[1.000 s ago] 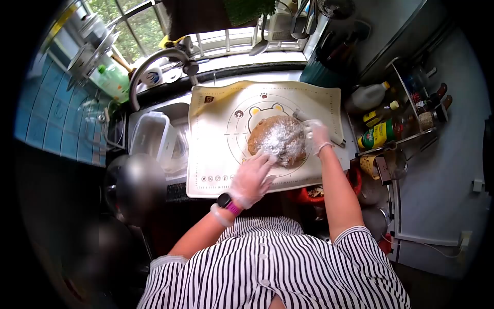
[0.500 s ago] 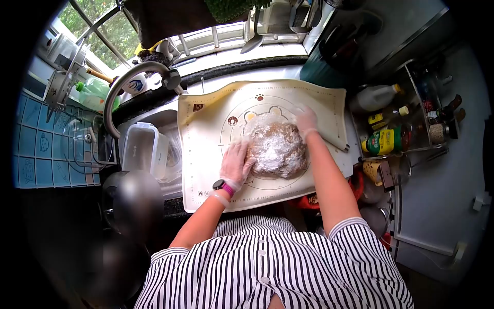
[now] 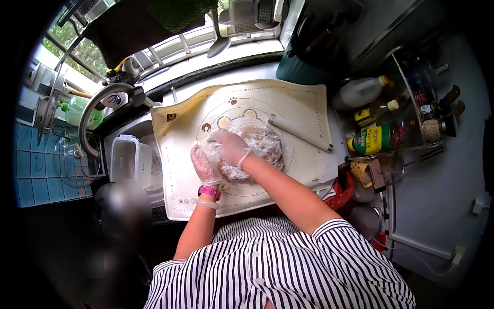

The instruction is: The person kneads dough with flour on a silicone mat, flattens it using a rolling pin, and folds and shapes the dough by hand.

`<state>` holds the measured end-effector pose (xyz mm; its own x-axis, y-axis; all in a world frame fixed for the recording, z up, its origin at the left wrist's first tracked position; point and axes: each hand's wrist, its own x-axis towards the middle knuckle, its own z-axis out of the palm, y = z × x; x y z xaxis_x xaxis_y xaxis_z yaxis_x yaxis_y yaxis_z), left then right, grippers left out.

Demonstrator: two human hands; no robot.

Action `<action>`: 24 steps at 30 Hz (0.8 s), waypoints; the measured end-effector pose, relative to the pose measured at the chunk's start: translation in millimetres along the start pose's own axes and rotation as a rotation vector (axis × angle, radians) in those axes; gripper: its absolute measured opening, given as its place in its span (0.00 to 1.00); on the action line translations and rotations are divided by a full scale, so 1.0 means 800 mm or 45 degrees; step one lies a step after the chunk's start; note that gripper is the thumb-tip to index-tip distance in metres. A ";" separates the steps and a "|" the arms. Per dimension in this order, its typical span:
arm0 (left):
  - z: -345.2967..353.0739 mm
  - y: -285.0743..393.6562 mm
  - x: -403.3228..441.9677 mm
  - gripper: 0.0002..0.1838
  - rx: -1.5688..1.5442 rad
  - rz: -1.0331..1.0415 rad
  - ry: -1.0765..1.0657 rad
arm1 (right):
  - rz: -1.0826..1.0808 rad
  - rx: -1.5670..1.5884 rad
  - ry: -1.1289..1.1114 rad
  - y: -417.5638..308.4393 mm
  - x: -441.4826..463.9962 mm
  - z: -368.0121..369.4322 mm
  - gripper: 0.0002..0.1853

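Both of my hands wear clear gloves. A brown lump of dough (image 3: 265, 144), dusted with white flour, lies on a cream mat (image 3: 180, 180) printed with a bear face. My left hand (image 3: 204, 164) is at the left edge of the dough, palm turned inward and fingers partly hidden by a glove blur. My right hand (image 3: 231, 147) reaches across the dough's left part, its fingers bent down beside my left hand; their tips are blurred. A roller (image 3: 301, 133) rests slantwise on the mat, right of the dough.
A clear plastic tub (image 3: 124, 157) stands in the sink at the left, below a curved faucet (image 3: 92, 110). Bottles (image 3: 373, 139) fill a rack on the right. Along the back is a window ledge, with a green container (image 3: 303, 69) at its right end.
My right hand has moved from the dough's right side to its left, beside my left hand. The roller now shows fully. The view has shifted, so the mat appears farther left.
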<state>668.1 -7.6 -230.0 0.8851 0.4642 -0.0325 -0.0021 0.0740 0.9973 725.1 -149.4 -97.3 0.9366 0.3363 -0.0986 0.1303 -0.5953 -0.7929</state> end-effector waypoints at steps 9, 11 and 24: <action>0.088 0.144 -0.052 0.30 1.278 0.923 -0.897 | 0.064 0.117 0.772 0.183 -0.131 -0.097 0.15; 0.101 0.152 -0.044 0.30 1.401 0.933 -0.916 | 0.003 -0.348 0.608 0.213 -0.133 -0.106 0.22; 0.062 0.091 -0.059 0.27 1.048 0.752 -0.644 | -0.294 -0.584 0.217 0.057 -0.110 -0.039 0.33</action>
<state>649.5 -67.7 -152.8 0.9342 -0.1898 0.3021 -0.3402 -0.7288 0.5942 658.8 -228.7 -106.2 0.9013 0.3958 0.1761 0.4319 -0.7901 -0.4349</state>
